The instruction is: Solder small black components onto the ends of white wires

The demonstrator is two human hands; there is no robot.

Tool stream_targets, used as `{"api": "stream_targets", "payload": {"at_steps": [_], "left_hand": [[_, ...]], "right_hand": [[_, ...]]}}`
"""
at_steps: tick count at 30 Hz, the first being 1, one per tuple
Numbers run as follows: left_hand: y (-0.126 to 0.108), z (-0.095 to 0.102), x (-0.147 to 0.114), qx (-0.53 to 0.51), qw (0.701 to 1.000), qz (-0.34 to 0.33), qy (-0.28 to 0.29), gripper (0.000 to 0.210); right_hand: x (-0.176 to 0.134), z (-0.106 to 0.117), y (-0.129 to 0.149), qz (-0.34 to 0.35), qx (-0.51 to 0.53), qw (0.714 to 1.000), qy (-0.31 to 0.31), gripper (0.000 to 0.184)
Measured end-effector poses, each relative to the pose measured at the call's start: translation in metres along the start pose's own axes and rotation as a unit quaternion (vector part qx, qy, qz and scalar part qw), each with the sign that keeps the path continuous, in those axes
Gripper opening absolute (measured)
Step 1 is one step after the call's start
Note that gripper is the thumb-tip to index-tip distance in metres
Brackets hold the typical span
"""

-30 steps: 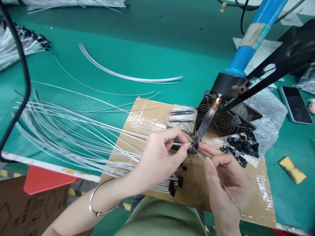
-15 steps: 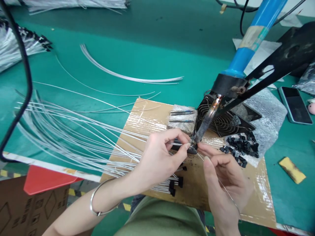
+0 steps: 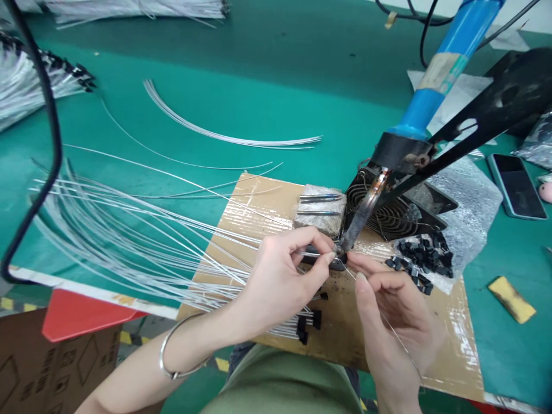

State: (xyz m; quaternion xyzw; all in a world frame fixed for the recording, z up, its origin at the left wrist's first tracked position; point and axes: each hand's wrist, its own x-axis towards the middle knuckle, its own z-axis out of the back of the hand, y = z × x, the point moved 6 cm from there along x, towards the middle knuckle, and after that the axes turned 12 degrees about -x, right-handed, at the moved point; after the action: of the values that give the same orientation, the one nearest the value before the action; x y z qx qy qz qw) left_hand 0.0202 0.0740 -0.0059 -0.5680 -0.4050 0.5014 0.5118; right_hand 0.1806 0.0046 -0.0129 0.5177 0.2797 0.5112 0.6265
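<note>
A blue-handled soldering iron (image 3: 371,195) is fixed in a black stand, its tip pointing down between my hands. My left hand (image 3: 293,270) pinches the end of a thin white wire (image 3: 308,252) right beside the tip. Thin solder wire (image 3: 399,336) runs through my right hand (image 3: 392,310), whose thumb and fingers close on it; its front end reaches toward the tip. What exactly meets at the tip is partly hidden by my fingertips. Several white wires with black connectors (image 3: 303,328) lie below my left hand.
A brown cardboard sheet (image 3: 448,345) lies under the work. Behind it sit a black fan (image 3: 383,207) and a wrapped block (image 3: 319,221). Black connector housings (image 3: 425,253) are heaped on the right, near a yellow sponge (image 3: 512,299) and a phone (image 3: 517,187). Loose white wires (image 3: 129,241) spread leftward.
Both hands stay almost where they were at the iron's tip. The view shifts very slightly; nothing is visibly taken up or let go.
</note>
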Motion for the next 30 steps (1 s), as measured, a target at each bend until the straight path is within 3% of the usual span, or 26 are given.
{"api": "stream_targets", "payload": {"at_steps": [20,30], "left_hand": [[0.0009,-0.0018,-0.0016,0.001,1.000,0.010,0.001,0.011],[0.0017,-0.0026,-0.0030,0.006,0.999,-0.039,-0.006,0.014]], "right_hand": [[-0.0012,0.0000,-0.0008,0.008,-0.017,1.000,-0.008,0.017],[-0.0018,-0.0005,0.0015,0.018,-0.043,0.999,-0.025,0.015]]}}
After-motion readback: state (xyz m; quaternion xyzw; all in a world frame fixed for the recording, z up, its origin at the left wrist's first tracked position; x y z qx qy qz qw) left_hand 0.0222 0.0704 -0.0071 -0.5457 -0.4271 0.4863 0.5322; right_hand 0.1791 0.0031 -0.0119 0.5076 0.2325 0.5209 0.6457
